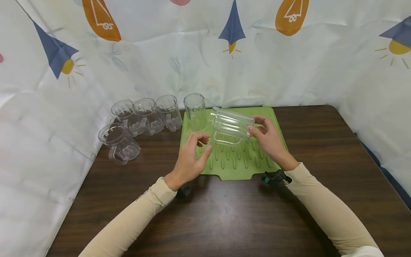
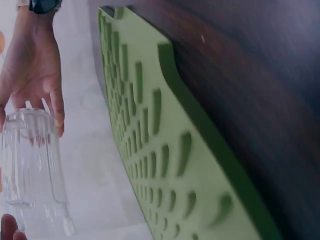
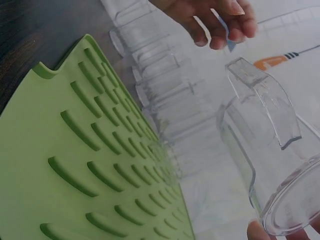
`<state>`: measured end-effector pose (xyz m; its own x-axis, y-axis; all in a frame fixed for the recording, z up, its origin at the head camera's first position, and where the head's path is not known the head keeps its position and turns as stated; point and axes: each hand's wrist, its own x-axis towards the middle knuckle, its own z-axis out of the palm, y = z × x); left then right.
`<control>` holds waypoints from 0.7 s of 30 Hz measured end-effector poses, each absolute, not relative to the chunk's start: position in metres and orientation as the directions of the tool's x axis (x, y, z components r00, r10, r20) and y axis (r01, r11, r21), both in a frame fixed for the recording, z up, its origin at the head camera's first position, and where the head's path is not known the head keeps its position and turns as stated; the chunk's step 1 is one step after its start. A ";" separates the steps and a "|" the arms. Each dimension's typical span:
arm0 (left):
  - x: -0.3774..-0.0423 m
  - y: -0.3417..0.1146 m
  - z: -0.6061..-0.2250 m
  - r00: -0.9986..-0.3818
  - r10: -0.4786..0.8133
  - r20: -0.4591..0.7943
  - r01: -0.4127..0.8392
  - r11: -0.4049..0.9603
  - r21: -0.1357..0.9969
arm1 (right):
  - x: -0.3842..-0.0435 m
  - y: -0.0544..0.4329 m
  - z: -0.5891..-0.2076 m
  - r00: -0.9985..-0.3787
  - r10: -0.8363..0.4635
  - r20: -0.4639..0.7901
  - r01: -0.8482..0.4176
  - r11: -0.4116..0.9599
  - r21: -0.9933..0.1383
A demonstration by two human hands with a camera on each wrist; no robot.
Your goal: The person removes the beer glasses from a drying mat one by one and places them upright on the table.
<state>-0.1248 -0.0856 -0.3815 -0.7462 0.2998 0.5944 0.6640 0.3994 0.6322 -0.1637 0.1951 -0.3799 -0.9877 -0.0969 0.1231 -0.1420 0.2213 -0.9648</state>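
Note:
A clear mug (image 1: 232, 125) with a handle (image 1: 228, 143) is held on its side above the green ridged drying mat (image 1: 236, 174). My right hand (image 1: 269, 141) grips it by the base, thumb on the near side. The mug's open rim points left, toward my left hand (image 1: 189, 159). That hand is apart from the mug, its fingers loosely bent and holding nothing. In the left wrist view the right hand (image 2: 37, 75) shows behind the mug's base. The right wrist view shows the handle (image 3: 272, 100) and base close up.
Another clear glass (image 1: 194, 112) stands upright on the mat's far left corner. Left of the mat, several clear mugs (image 1: 149, 116) stand on the dark wood table (image 1: 224, 221), with one mug (image 1: 123, 144) nearer. A patterned white curtain (image 1: 192, 53) hangs behind.

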 end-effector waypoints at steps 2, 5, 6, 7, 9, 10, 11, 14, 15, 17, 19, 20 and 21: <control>-0.124 -0.084 -0.385 -0.752 0.288 0.594 0.659 0.355 0.663 | -0.164 0.195 -0.380 -0.987 -0.089 0.133 -0.149 0.212 -0.966; -0.123 -0.081 -0.389 -0.801 0.251 0.543 0.597 0.279 0.752 | -0.163 0.195 -0.380 -0.987 -0.074 0.143 -0.155 0.200 -0.967; -0.123 -0.080 -0.391 -0.823 0.243 0.514 0.565 0.253 0.786 | -0.164 0.195 -0.380 -0.987 -0.068 0.145 -0.156 0.194 -0.969; -0.122 -0.080 -0.391 -0.846 0.240 0.475 0.524 0.219 0.823 | -0.164 0.195 -0.380 -0.987 -0.064 0.148 -0.157 0.187 -0.970; -0.121 -0.078 -0.391 -0.884 0.243 0.399 0.439 0.140 0.888 | -0.164 0.194 -0.380 -0.987 -0.059 0.150 -0.158 0.179 -0.971; -0.121 -0.077 -0.392 -0.897 0.250 0.364 0.398 0.099 0.912 | -0.164 0.194 -0.380 -0.987 -0.057 0.151 -0.159 0.173 -0.972; -0.121 -0.076 -0.392 -0.907 0.255 0.335 0.360 0.061 0.931 | -0.164 0.194 -0.380 -0.986 -0.056 0.154 -0.162 0.167 -0.973; -0.122 -0.072 -0.392 -0.929 0.250 0.272 0.269 -0.043 0.962 | -0.165 0.193 -0.380 -0.986 -0.049 0.162 -0.168 0.153 -0.974; -0.122 -0.071 -0.392 -0.936 0.239 0.259 0.249 -0.069 0.966 | -0.164 0.192 -0.380 -0.985 -0.046 0.165 -0.170 0.146 -0.975; -0.123 -0.067 -0.393 -0.948 0.216 0.234 0.208 -0.134 0.969 | -0.164 0.191 -0.380 -0.985 -0.037 0.168 -0.171 0.136 -0.976; -0.124 -0.064 -0.394 -0.960 0.193 0.205 0.161 -0.219 0.962 | -0.164 0.190 -0.379 -0.985 -0.030 0.169 -0.171 0.120 -0.978; -0.125 -0.062 -0.395 -0.964 0.185 0.190 0.136 -0.269 0.954 | -0.163 0.189 -0.379 -0.985 -0.027 0.168 -0.170 0.111 -0.979; -0.125 -0.060 -0.395 -0.968 0.177 0.177 0.113 -0.322 0.940 | -0.163 0.188 -0.379 -0.986 -0.023 0.167 -0.168 0.102 -0.980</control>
